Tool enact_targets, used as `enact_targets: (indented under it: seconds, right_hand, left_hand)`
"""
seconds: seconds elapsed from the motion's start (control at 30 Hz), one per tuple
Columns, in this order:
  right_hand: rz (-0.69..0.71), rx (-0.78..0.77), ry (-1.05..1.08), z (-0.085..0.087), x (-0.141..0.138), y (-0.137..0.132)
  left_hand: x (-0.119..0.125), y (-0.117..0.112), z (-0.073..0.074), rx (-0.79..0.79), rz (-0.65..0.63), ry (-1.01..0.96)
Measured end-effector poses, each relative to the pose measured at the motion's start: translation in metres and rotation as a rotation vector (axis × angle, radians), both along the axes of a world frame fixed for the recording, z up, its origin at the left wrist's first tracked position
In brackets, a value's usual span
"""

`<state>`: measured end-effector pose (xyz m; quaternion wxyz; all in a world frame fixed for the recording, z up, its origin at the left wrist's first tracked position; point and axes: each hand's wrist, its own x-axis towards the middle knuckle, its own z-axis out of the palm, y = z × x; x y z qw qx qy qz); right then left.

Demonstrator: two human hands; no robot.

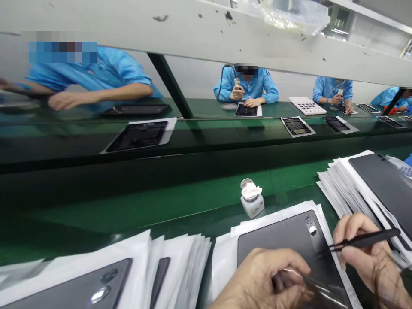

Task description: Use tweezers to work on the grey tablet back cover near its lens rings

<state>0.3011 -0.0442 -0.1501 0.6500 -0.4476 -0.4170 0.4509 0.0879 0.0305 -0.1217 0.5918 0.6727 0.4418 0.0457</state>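
Note:
In the head view, my right hand (pixel 367 253) is closed around dark tweezers (pixel 370 238), whose tips point left over the upper right of a dark grey tablet back cover (pixel 273 236). My left hand (pixel 267 274) is curled over the lower part of that cover and grips a shiny, see-through plastic film (pixel 325 292). The cover lies on white sheets (pixel 222 253), its camera rings near the top right corner. My fingers hide part of the film and the cover.
Stacks of similar covers between white sheets stand at left (pixel 180 266) and right (pixel 341 184). A small white dispenser bottle (pixel 252 206) with a tissue on top is just beyond. Across a dark green line (pixel 206 148), co-workers in blue (pixel 246 88) handle tablets.

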Motion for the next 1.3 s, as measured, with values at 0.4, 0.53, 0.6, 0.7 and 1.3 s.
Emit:
enact_targets:
  seconds: [0.4, 0.53, 0.6, 0.7, 1.3]
  right_hand:
    - [0.111, -0.059, -0.209, 0.009, 0.002, -0.032]
    - [0.081, -0.093, -0.269, 0.007, 0.001, -0.033]
    - [0.078, -0.103, -0.282, 0.007, -0.001, -0.033]
    - [0.074, -0.118, -0.296, 0.007, -0.002, -0.033]
    - [-0.180, 0.066, 0.070, -0.023, -0.017, -0.003]
  left_hand:
    - [0.005, 0.004, -0.006, 0.126, -0.136, -0.143]
    - [0.004, 0.005, -0.010, 0.129, -0.123, -0.169]
    - [0.006, 0.005, -0.010, 0.134, -0.135, -0.168]
    - [0.007, 0.005, -0.010, 0.151, -0.145, -0.175]
    - [0.007, -0.003, 0.004, 0.063, -0.054, 0.010]
